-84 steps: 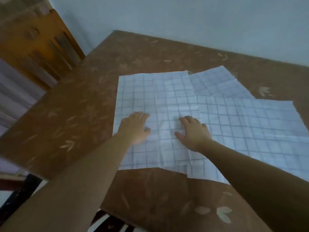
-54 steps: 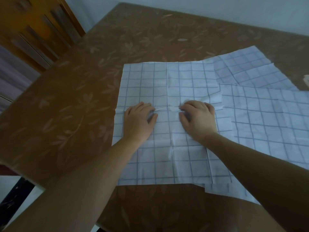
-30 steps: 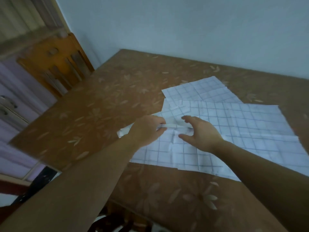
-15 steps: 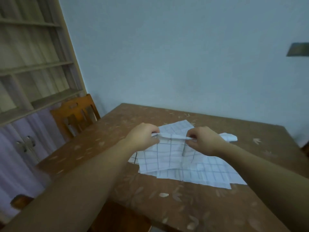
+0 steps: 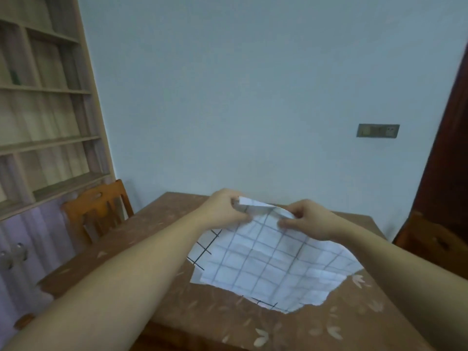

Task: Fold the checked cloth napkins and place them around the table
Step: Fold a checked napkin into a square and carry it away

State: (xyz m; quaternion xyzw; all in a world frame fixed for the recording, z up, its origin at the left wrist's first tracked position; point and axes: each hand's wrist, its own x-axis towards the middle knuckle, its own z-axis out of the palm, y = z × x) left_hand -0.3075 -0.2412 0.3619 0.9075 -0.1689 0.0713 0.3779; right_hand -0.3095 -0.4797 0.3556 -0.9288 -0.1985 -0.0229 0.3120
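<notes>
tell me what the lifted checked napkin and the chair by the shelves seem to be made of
The checked napkin: thin matte fabric, it seems, white with dark grid lines; it drapes and sags limply below where the left hand and right hand pinch its top edge. The chair: wood, orange-brown with a slight sheen, slatted back.

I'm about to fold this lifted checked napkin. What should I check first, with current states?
1. Left hand pinches lifted napkin's top edge: ok.
2. Right hand pinches the same edge: ok.
3. Its lower edge clear of the table: cannot tell.
4. Napkins beneath lie flat: cannot tell, mostly hidden.
5. Bare table in front for laying it down: ok.
</notes>
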